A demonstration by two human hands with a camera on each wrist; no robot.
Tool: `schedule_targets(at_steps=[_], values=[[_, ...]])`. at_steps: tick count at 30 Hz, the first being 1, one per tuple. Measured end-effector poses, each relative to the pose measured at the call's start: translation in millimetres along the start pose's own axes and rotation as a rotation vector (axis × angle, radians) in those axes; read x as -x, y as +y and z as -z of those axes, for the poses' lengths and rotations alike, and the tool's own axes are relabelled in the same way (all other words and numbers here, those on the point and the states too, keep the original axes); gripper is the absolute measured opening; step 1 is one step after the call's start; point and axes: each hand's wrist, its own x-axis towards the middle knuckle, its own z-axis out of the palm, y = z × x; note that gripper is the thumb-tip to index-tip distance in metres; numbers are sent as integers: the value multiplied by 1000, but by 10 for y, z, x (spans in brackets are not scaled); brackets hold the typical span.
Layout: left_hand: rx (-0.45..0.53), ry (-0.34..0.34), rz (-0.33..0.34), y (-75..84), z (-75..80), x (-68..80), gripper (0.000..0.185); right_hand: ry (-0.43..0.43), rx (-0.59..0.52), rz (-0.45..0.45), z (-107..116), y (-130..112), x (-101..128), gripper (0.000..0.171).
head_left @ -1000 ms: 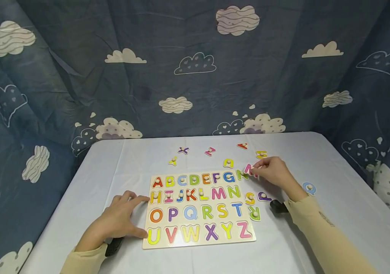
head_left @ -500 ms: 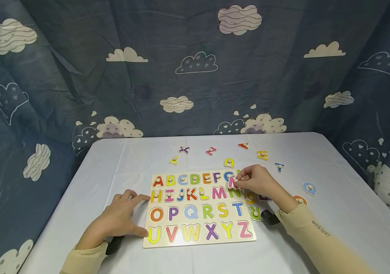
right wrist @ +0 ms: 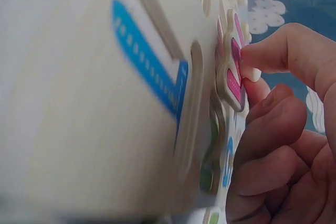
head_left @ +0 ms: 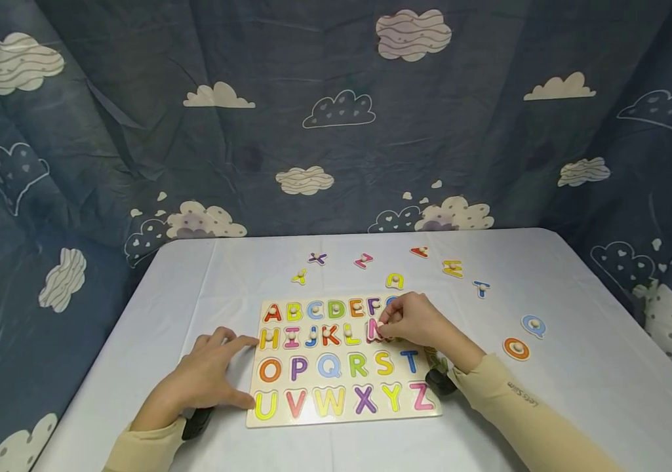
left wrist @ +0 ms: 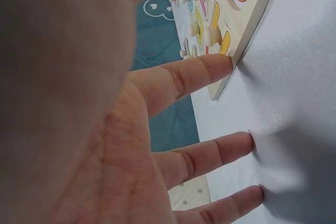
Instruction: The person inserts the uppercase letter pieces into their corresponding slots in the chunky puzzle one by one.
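The pink letter M puzzle piece (head_left: 373, 330) is pinched by its knob between the thumb and finger of my right hand (head_left: 417, 322). It sits over the M slot of the wooden alphabet board (head_left: 338, 381). In the right wrist view, the M piece (right wrist: 234, 80) is tilted close to the board face. My left hand (head_left: 200, 373) is spread beside the board, index finger and thumb against its left edge. One fingertip (left wrist: 223, 65) touches that edge in the left wrist view. Pegged letters A to L fill the upper slots, though my right hand partly hides G.
Loose letters lie behind the board: X (head_left: 316, 258), Y (head_left: 299, 276), Z (head_left: 363, 261), U (head_left: 395, 281), V (head_left: 419, 252), W (head_left: 452, 269). To the right are T (head_left: 481, 288), Q (head_left: 533, 325) and O (head_left: 516, 349). My right arm covers other pieces near the board's right edge.
My right hand has carried the M piece leftward and toward me, from beyond the board's upper right corner to the M slot. My left hand has stayed put.
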Motion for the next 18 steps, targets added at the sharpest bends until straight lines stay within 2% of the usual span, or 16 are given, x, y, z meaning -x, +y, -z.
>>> schedule_targets(at_steps=[10, 18], values=[[-1, 1, 4, 6, 5, 4, 100, 3, 32, 13, -70, -44, -8, 14], [-2, -3, 14, 23, 13, 8, 100, -55, -38, -49, 4, -27, 13, 17]])
